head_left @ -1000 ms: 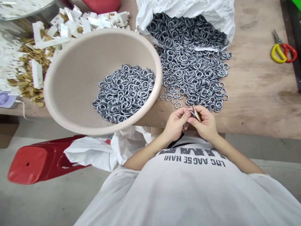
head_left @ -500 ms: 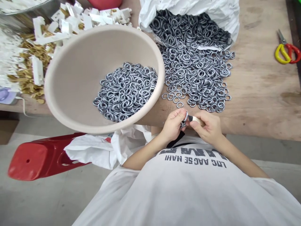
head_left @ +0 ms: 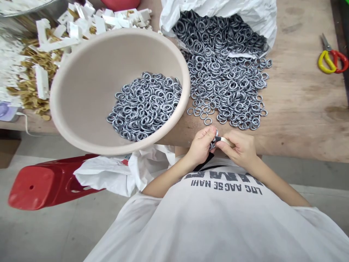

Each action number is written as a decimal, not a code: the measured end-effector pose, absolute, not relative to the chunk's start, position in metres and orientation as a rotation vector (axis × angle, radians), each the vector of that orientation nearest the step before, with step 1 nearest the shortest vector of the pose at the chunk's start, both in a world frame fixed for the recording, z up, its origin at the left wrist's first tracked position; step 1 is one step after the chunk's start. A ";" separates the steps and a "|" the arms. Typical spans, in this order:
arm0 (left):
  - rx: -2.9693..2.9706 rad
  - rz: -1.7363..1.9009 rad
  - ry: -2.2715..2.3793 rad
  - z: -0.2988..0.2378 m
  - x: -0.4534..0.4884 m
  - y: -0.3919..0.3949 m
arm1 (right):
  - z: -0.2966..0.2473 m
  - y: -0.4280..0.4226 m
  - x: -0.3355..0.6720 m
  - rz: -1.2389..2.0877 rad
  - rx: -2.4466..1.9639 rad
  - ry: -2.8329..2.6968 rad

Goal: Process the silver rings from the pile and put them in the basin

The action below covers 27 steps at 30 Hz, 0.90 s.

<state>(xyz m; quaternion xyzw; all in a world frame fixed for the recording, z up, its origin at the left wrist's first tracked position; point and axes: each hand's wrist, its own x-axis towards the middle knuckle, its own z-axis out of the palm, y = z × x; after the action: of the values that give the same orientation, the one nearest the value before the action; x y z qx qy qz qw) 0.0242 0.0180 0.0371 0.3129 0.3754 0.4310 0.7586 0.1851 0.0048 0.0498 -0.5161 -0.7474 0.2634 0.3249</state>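
Note:
My left hand [head_left: 201, 145] and my right hand [head_left: 241, 148] meet at the near edge of the wooden table [head_left: 300, 109], fingers pinched together. Between them sits a silver metal ring [head_left: 216, 134], gripped by the left fingers. The right fingers are closed on a small pale, flat tool [head_left: 225, 139] that touches the ring. Just beyond the hands lies a spread heap of silver rings [head_left: 229, 91], spilling from a white plastic bag [head_left: 218, 14]. To the left, a big beige bowl [head_left: 81, 91] overhangs the table edge with a pile of rings [head_left: 144, 105] in it.
White plastic pieces and brass-coloured parts [head_left: 35, 54] are heaped at the far left. Scissors with yellow and red handles [head_left: 331, 58] lie at the far right. Below the bowl are a red stool [head_left: 46, 182] and a crumpled white bag [head_left: 109, 174].
The right hand has turned the pale tool from pointing up to lying level against the ring. Both hands have stayed at the table edge.

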 end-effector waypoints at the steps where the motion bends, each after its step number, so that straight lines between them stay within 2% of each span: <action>1: 0.714 0.922 0.798 0.038 0.024 0.017 | 0.048 0.007 0.187 0.715 -1.388 -1.906; 6: 0.743 0.942 0.711 0.042 0.015 0.016 | 0.037 0.018 0.195 0.758 -1.519 -1.629; 14: 0.582 1.166 0.970 0.031 -0.027 0.025 | 0.031 0.053 0.152 0.499 -1.715 -2.234; 18: 0.483 1.197 0.974 0.034 -0.039 0.025 | 0.026 0.061 0.144 0.463 -1.769 -2.247; 20: 0.425 1.143 0.946 0.035 -0.039 0.025 | 0.025 0.059 0.147 0.606 -1.654 -2.088; 25: 0.508 1.038 0.917 0.031 -0.018 0.025 | 0.037 0.044 0.156 1.353 -1.257 -1.519; 27: 0.576 0.994 0.894 0.028 -0.005 0.023 | 0.043 0.036 0.156 1.478 -1.188 -1.398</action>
<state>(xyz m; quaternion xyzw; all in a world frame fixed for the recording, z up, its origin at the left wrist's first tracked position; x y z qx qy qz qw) -0.0055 0.0234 0.0284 0.2632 0.4088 0.4541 0.7466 0.1557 0.0355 0.0429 -0.4659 -0.5482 0.5795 0.3830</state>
